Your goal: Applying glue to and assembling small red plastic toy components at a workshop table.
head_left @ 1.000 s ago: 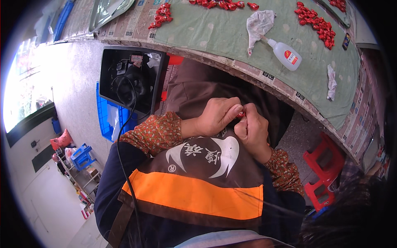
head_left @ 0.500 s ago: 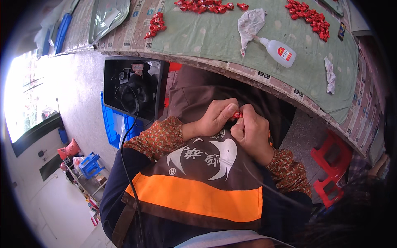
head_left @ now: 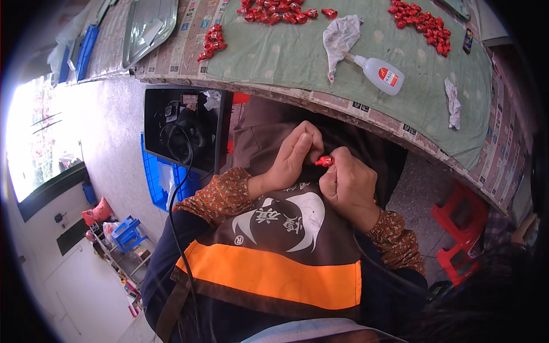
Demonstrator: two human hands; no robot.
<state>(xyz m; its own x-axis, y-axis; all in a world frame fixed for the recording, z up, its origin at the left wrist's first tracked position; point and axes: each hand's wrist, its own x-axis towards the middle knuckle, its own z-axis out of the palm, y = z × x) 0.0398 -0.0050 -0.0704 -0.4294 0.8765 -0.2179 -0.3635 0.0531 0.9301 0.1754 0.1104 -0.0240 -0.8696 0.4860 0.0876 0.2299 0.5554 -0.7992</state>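
Between the thumb and forefinger of my right hand is a small glossy red piece with a narrow tip and pale marks; its tip points left. My left hand is beside it, a small gap away, with the fingers curled in and the thumb against them. Whatever those fingers may hold is hidden. Both hands are above my lap, in front of the brown apron and below the table edge. Similar red pieces lie on the table in a heap, a left cluster and a right pile.
A green cloth covers the table; on it are a crumpled white rag, a clear squeeze bottle and a twisted tissue. A metal tray sits left. Beside my legs stands a black bin; red stools stand right.
My left hand has drawn away from the red piece and lifted slightly. The piece, formerly between both hands, now shows more fully in my right fingers.
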